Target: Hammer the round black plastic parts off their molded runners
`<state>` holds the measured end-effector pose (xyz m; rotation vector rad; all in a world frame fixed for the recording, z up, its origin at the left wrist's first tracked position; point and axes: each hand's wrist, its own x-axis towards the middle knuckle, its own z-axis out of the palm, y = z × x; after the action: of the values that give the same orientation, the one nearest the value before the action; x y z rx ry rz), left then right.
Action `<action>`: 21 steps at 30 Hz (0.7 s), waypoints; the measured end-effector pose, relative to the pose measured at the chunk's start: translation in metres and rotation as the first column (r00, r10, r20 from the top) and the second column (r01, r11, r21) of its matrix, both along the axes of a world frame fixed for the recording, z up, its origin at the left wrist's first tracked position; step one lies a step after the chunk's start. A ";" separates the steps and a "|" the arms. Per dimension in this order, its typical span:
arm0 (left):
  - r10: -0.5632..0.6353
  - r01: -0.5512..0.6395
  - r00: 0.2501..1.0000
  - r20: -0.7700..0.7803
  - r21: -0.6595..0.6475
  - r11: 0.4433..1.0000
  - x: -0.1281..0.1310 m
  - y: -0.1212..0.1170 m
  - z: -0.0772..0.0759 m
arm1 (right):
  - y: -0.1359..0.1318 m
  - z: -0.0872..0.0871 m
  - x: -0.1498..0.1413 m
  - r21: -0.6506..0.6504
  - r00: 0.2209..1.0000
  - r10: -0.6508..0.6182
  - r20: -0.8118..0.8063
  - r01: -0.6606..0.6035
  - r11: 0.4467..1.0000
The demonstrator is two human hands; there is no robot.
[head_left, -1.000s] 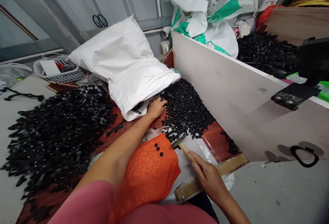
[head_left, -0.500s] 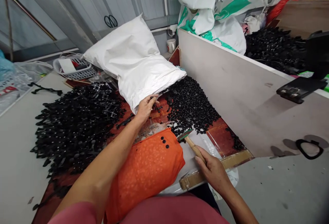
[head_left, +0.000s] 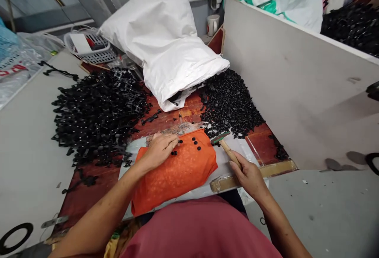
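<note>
Left hand (head_left: 160,149) is narrow, fingers together over the orange cloth (head_left: 180,175), can't tell if it's pinching anything; right hand (head_left: 250,177) grips a wooden-handled tool (head_left: 226,146). Looks like handling small black pieces (head_left: 199,148) on that cloth, which imo calls for light fingertips. White sack (head_left: 174,49) behind gapes, black bits inside.

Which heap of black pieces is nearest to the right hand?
The middle heap, between the white sack and board; the tool in the right hand is at its near edge. The left heap and the heap behind the board lie farther.
</note>
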<state>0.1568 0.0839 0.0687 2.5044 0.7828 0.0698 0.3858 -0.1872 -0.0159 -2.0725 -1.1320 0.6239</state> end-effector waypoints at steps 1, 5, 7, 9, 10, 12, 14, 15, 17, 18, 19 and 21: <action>-0.014 0.014 1.000 -0.011 0.032 0.999 0.001 -0.003 -0.001 | 0.000 0.000 0.000 -0.001 1.000 -0.001 0.004 0.001 1.000; 0.052 -0.050 0.998 -0.046 0.047 0.998 0.014 -0.009 -0.009 | -0.001 -0.002 0.000 -0.006 1.000 0.000 0.013 0.000 1.000; 0.059 -0.057 0.997 -0.042 0.032 0.998 0.023 -0.008 -0.015 | -0.001 -0.001 0.000 -0.009 1.000 -0.001 0.014 0.001 1.000; 0.021 -0.021 0.999 -0.035 0.004 1.000 0.030 -0.005 -0.022 | 0.000 0.000 0.000 -0.005 1.000 -0.003 0.017 0.003 1.000; 0.003 -0.004 0.999 -0.036 -0.015 1.000 0.033 -0.003 -0.025 | 0.000 0.001 0.000 -0.005 1.000 -0.004 0.016 0.004 1.000; -0.012 0.010 0.999 -0.047 -0.040 0.999 0.038 0.001 -0.030 | 0.001 0.003 -0.001 -0.012 1.000 -0.008 0.011 0.009 1.000; 0.000 -0.002 0.998 -0.060 -0.029 1.000 0.042 0.003 -0.034 | 0.001 0.004 -0.001 -0.018 1.000 -0.012 0.002 0.012 1.000; 0.006 -0.007 0.998 -0.063 -0.018 1.000 0.043 0.003 -0.035 | 0.001 0.004 -0.001 -0.019 1.000 -0.014 -0.001 0.014 1.000; 0.008 -0.008 0.998 -0.068 -0.006 1.000 0.045 0.003 -0.037 | 0.001 0.003 -0.001 -0.020 1.000 -0.013 -0.007 0.013 1.000; 0.009 -0.009 0.998 -0.067 -0.006 1.000 0.046 0.003 -0.037 | 0.001 0.003 -0.001 -0.020 1.000 -0.011 -0.009 0.011 1.000; 0.007 -0.007 0.998 -0.065 -0.008 1.000 0.047 0.002 -0.037 | 0.001 0.002 -0.001 -0.022 1.000 -0.008 -0.011 0.007 1.000; -0.002 0.002 0.998 -0.058 -0.008 1.000 0.049 0.001 -0.036 | 0.001 0.001 0.000 -0.022 1.000 0.001 -0.012 -0.001 1.000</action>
<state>0.2054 0.0845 0.0328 2.5098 0.8024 -0.0061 0.3856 -0.1865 -0.0147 -2.0844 -1.1243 0.6516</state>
